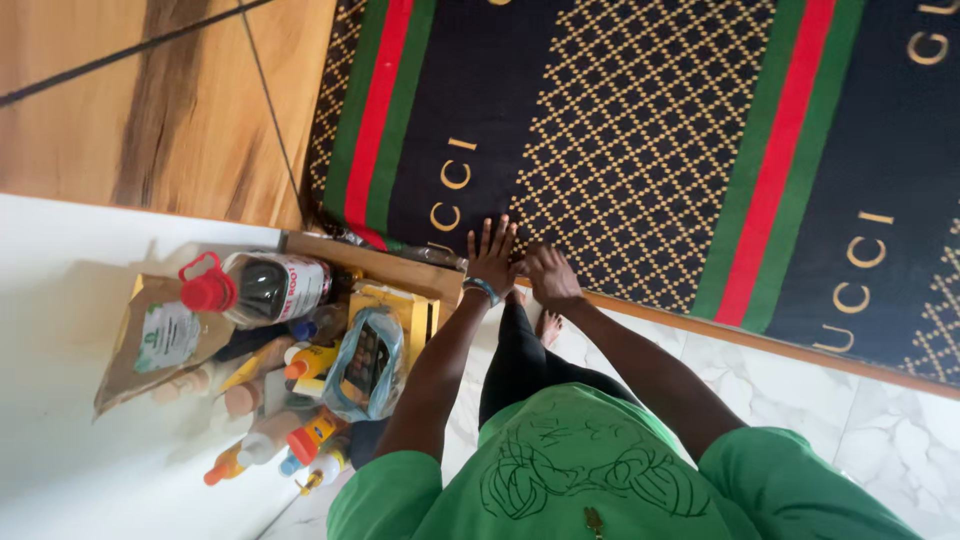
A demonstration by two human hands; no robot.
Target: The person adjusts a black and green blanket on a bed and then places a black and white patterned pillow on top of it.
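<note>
A dark fabric point(620, 130) with a gold lattice pattern and green and red stripes is spread in front of me. My left hand point(491, 255), with a band on its wrist, lies flat on the fabric's near edge, fingers spread. My right hand point(548, 276) rests right beside it on the same edge, touching the fabric. Its fingers point toward the left hand, and I cannot make out whether they grip the cloth. My green shirt point(590, 470), dark legs and a bare foot point(547, 325) show below.
A thin wooden strip point(760, 342) runs under the fabric's near edge above white marble tiles point(880, 430). To the left stands a cluster: a large dark bottle with a red cap point(255, 288), a brown paper bag point(160, 345), a yellow box point(405, 310), a plastic bag point(365, 365) and several small bottles point(290, 435).
</note>
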